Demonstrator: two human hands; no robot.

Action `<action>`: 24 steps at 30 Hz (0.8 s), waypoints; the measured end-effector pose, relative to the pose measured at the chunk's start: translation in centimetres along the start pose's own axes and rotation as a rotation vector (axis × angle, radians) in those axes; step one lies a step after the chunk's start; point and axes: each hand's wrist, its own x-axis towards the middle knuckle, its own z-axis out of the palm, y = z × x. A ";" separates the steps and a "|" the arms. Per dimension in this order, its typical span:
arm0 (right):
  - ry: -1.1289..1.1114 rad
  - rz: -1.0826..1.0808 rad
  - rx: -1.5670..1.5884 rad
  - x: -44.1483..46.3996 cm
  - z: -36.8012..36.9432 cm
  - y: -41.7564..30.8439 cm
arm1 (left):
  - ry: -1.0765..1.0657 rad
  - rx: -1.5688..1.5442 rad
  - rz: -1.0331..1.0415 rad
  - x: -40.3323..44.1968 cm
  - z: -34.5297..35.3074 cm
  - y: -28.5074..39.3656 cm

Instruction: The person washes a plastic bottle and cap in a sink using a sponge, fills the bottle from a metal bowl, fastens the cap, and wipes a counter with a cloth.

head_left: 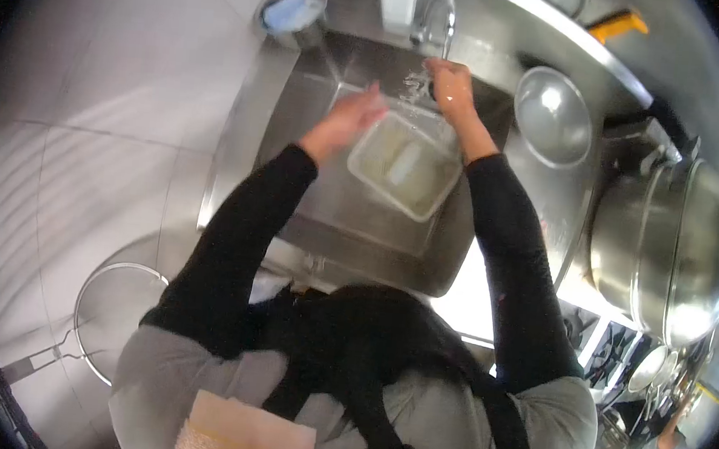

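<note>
A rectangular plastic container [365, 162] with cloudy liquid and a pale block-like thing inside sits in the metal sink [333, 238]. My left hand [353, 120] is at the container's upper left corner, fingers apart and slightly blurred, holding nothing that shows. Under the faucet [442, 26], my right hand [452, 89] is curled, with water splashing beside it. A dark thing shows at its fingers, too small to make out. Whether the left fingertips touch the container's rim is unclear.
A metal pot [315, 32] with something blue inside stands at the sink's upper left corner, beside a white dispenser [398, 4]. Right of the sink are a metal bowl [553, 117] and large pots [661, 251]. A strainer [117, 306] is lower left. Another person's arm [673, 432] shows far right.
</note>
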 end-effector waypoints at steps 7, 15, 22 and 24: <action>-0.286 0.610 0.603 -17.9 6.3 8.9 | -0.185 -0.016 0.035 6.3 9.6 2.7; -0.338 0.661 0.495 -25.0 9.8 16.5 | -0.280 -0.040 -0.109 4.6 13.8 5.9; -0.206 0.867 1.234 -23.4 4.9 13.6 | -0.332 -0.205 0.275 2.4 10.2 4.9; -0.014 0.594 1.148 -21.1 2.8 10.8 | -0.370 -0.300 0.224 1.2 9.3 5.4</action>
